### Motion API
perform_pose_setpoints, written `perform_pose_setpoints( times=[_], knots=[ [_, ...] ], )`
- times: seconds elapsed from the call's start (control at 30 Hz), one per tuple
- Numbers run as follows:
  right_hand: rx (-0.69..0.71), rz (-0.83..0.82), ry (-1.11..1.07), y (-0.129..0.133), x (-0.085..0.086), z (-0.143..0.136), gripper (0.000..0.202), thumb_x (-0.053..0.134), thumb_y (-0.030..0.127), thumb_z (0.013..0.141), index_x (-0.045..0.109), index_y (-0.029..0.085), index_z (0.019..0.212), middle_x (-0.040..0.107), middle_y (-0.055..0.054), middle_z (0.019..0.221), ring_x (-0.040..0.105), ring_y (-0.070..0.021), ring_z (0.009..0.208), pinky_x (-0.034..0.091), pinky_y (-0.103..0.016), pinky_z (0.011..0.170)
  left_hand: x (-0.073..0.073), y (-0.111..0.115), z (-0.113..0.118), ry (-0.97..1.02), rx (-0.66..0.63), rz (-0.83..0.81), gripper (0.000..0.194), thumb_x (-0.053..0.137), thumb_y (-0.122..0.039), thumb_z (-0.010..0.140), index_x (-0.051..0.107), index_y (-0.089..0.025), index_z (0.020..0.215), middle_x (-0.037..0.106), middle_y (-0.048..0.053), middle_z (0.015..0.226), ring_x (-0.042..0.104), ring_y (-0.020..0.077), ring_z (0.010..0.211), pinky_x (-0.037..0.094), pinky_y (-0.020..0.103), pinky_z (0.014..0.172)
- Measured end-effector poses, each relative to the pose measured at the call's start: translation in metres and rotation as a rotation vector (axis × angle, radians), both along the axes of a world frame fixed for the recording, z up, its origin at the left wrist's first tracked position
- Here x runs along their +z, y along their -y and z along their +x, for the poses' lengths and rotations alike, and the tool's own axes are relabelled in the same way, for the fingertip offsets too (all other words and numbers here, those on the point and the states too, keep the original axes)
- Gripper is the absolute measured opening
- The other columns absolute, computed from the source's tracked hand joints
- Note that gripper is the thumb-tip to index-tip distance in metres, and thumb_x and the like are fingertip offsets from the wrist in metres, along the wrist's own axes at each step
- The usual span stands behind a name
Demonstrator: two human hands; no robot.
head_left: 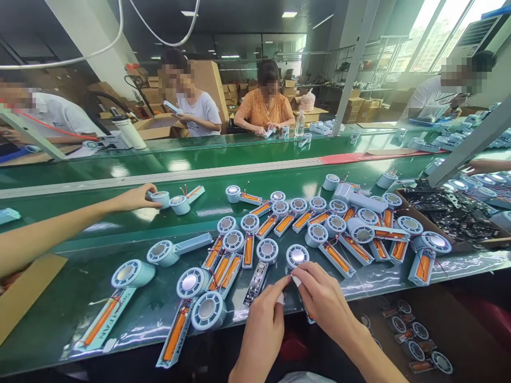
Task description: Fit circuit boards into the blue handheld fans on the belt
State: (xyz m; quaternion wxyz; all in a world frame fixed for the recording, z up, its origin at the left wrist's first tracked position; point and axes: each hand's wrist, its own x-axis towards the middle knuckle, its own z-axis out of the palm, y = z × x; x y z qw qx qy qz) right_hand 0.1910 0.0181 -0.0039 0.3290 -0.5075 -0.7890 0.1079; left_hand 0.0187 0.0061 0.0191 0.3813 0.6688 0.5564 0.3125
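My left hand (264, 324) and my right hand (324, 295) meet at the table's near edge, over the handle of a light-blue handheld fan (297, 256). Both are closed, fingertips pinched together on it; white covers show on some fingers. My hands hide most of its handle, so what the fingertips pinch in detail is unclear. Just left lies another fan (267, 250) with a black circuit board (255, 283) along its handle. Around them are several fan units with orange battery cells in open handles, such as one fan (317, 234) to the right.
A green conveyor (239, 178) crosses beyond the fans. From the left, another person's hand (146, 198) touches a fan. A box of black circuit boards (451, 213) stands right. Several people sit opposite. More fans (417, 348) lie below the table; a cardboard box (32, 292) sits left.
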Motion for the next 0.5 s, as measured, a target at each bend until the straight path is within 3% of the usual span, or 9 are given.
perform_pose_setpoints(
  times=[0.1,0.17,0.33,0.5],
  knots=[
    [0.023,-0.014,0.088,0.000,0.005,-0.003,0.030,0.037,0.009,0.098,0.064,0.020,0.105,0.066,-0.012,0.105,0.064,-0.0252,0.090,0.053,-0.036,0.073,-0.004,0.001,0.001,0.017,0.106,-0.064,0.048,0.050,-0.021,0.088,0.064,-0.038,0.130,0.079,-0.003,0.113,0.076,0.0278,0.101,0.063,0.041,0.085],
    [0.026,-0.053,0.092,0.000,0.009,-0.004,0.029,0.038,0.009,0.098,0.064,0.021,0.104,0.065,-0.011,0.105,0.064,-0.0243,0.091,0.052,-0.034,0.074,-0.009,0.002,0.003,-0.004,0.142,-0.052,0.041,0.050,-0.021,0.088,0.065,-0.032,0.125,0.080,0.000,0.113,0.076,0.0279,0.102,0.063,0.041,0.084],
    [0.024,-0.162,0.075,0.000,0.015,-0.004,0.025,0.042,0.012,0.099,0.064,0.023,0.102,0.064,-0.008,0.103,0.063,-0.0218,0.090,0.050,-0.032,0.075,-0.026,0.007,0.007,-0.089,0.146,0.102,0.040,0.041,-0.017,0.089,0.069,-0.019,0.117,0.078,0.009,0.115,0.075,0.0284,0.104,0.061,0.045,0.092],
    [0.031,-0.225,0.051,-0.003,0.017,-0.004,0.025,0.043,0.013,0.099,0.066,0.023,0.097,0.065,-0.006,0.098,0.063,-0.0204,0.085,0.048,-0.031,0.073,-0.036,0.011,0.008,-0.185,0.101,0.362,0.044,0.037,-0.013,0.093,0.068,-0.012,0.123,0.077,0.014,0.118,0.076,0.0248,0.105,0.062,0.038,0.091]
  ],
)
